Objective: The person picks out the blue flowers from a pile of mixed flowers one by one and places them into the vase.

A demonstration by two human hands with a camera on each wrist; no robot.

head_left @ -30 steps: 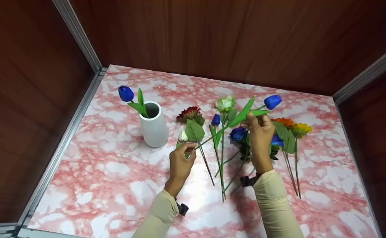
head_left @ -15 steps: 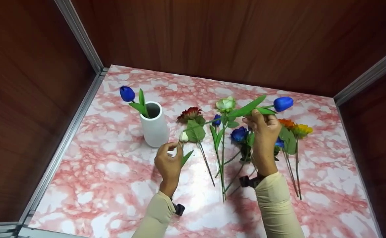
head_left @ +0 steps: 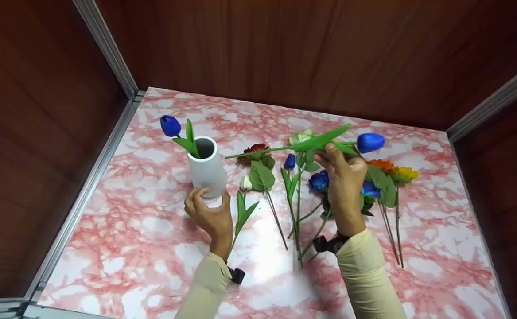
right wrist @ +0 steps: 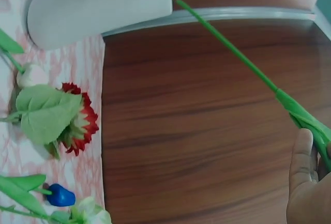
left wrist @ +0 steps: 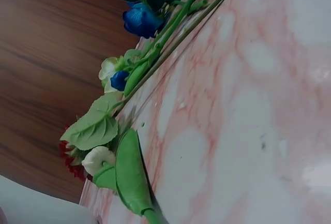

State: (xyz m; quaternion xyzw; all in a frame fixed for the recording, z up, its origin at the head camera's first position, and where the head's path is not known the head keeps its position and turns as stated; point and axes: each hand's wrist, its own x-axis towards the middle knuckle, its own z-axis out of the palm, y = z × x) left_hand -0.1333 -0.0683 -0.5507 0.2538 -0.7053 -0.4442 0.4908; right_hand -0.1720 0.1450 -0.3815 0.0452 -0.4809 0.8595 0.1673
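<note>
A white vase (head_left: 206,172) stands at the left of the pink marbled table (head_left: 152,248) with one blue tulip (head_left: 170,126) in it. My left hand (head_left: 210,203) cups the vase's base, fingers on one side and thumb on the other. My right hand (head_left: 336,157) pinches the stem of a second blue tulip (head_left: 370,142) and holds it in the air. That stem (head_left: 262,151) lies nearly level, its cut end pointing left towards the vase mouth. In the right wrist view the stem (right wrist: 232,53) ends just beside the vase (right wrist: 98,6).
Several artificial flowers lie on the table between the hands: a red flower (head_left: 254,152), a white bud (head_left: 246,183), a pale green rose (head_left: 301,137), a blue rose (head_left: 319,180), and orange and yellow blooms (head_left: 393,170). Wooden walls close in the left, back and right sides.
My left hand let go of the tulip's stem end and moved left to the vase's base. My right hand raised the tulip, and its stem swung up level towards the vase.
</note>
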